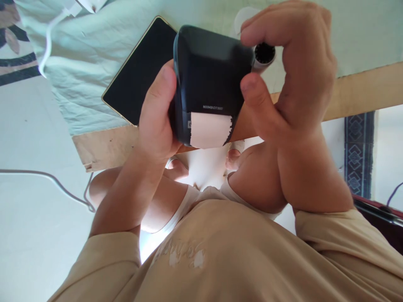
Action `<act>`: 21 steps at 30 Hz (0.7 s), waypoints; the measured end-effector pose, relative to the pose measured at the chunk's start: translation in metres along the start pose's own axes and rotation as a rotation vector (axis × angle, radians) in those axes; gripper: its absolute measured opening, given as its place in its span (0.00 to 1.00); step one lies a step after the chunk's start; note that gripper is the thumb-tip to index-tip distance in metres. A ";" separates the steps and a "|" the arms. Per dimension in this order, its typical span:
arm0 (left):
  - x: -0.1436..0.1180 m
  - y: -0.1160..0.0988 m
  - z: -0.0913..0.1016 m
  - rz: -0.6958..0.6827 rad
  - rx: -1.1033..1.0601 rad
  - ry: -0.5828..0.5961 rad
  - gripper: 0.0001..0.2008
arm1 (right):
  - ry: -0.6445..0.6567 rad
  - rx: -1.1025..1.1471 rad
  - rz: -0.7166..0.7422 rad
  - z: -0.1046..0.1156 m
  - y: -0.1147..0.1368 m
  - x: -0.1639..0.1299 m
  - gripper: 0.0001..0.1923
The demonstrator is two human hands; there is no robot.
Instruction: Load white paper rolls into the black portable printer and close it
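My left hand is wrapped around the left side of a black label printer marked NIIMBOT, its thumb lying along the edge. A blank white label strip sticks out of the printer's near end. At the printer's right edge is my right hand, curved, with thumb and forefinger apart. Those fingertips overlap the printer's edge; whether they press on it I cannot tell. Behind the printer, a small white roll with a dark ridged core shows partly between the right thumb and fingers.
A dark-screened tablet or phone lies left of the printer on a pale green cloth. The cloth covers a table with a bare wooden edge. A white cable hangs at upper left; another cable runs below it.
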State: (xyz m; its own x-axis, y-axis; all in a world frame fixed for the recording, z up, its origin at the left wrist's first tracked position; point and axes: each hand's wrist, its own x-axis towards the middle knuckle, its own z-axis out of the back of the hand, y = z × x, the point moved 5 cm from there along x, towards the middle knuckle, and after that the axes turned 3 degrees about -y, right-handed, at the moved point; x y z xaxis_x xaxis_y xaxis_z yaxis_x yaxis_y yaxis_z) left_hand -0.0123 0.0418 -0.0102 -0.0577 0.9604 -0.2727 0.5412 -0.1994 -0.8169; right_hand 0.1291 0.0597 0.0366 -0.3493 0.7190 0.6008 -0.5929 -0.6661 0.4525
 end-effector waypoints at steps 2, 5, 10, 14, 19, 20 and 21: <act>0.002 -0.002 0.001 -0.039 0.006 0.056 0.14 | 0.006 -0.008 -0.036 0.000 0.000 0.000 0.19; 0.006 0.000 0.010 -0.033 -0.013 0.012 0.15 | 0.002 0.003 -0.022 -0.002 0.000 -0.001 0.20; 0.008 0.000 0.012 -0.108 0.034 0.043 0.17 | 0.035 0.014 -0.042 -0.004 -0.003 -0.002 0.20; 0.009 0.000 0.011 -0.105 0.012 0.057 0.17 | 0.083 0.028 -0.062 -0.003 -0.001 0.000 0.20; 0.009 -0.002 0.009 -0.132 -0.048 0.101 0.16 | 0.035 0.016 -0.041 -0.002 0.000 -0.002 0.22; 0.009 -0.002 0.010 -0.136 -0.046 0.093 0.16 | 0.039 0.017 -0.032 -0.002 0.000 -0.002 0.22; 0.010 -0.002 0.012 -0.130 -0.039 0.084 0.15 | 0.047 0.018 -0.032 -0.003 0.000 -0.002 0.22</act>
State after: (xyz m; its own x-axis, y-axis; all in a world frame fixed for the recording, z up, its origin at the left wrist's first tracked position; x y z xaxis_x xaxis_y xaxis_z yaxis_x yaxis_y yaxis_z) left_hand -0.0239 0.0493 -0.0168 -0.0599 0.9908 -0.1211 0.5659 -0.0662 -0.8218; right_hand 0.1283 0.0589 0.0334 -0.3644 0.7483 0.5543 -0.5916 -0.6457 0.4828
